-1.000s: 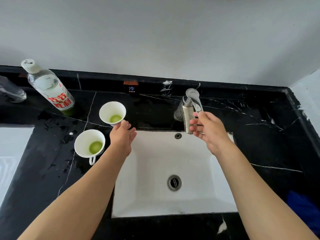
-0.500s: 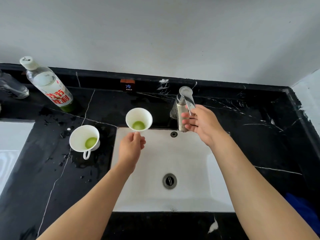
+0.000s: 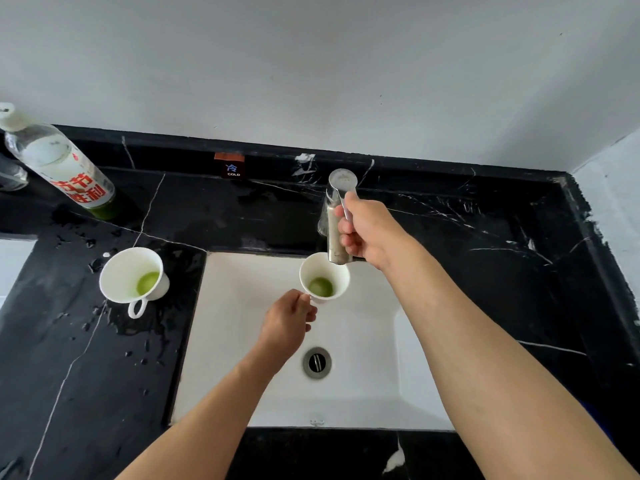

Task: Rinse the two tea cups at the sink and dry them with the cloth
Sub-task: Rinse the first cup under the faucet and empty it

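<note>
My left hand (image 3: 287, 323) grips the handle of a white tea cup (image 3: 323, 277) holding a little green liquid, upright just under the spout of the metal faucet (image 3: 336, 237), above the white sink (image 3: 249, 341). My right hand (image 3: 367, 230) is closed on the faucet's lever handle (image 3: 343, 183). No water stream is visible. A second white tea cup (image 3: 131, 275), also with green liquid, stands on the wet black counter left of the sink, its handle pointing toward me. No cloth is in view.
A clear bottle (image 3: 59, 164) with a red-lettered label and white cap leans at the back left of the black marble counter (image 3: 485, 271). A small "COLD" sign (image 3: 233, 168) sits on the backsplash. The drain (image 3: 317, 362) is in the basin's middle. Water drops dot the counter.
My left hand lifted one cup off the counter and carried it right, over the sink to under the spout. My right hand shifted its grip up on the faucet lever.
</note>
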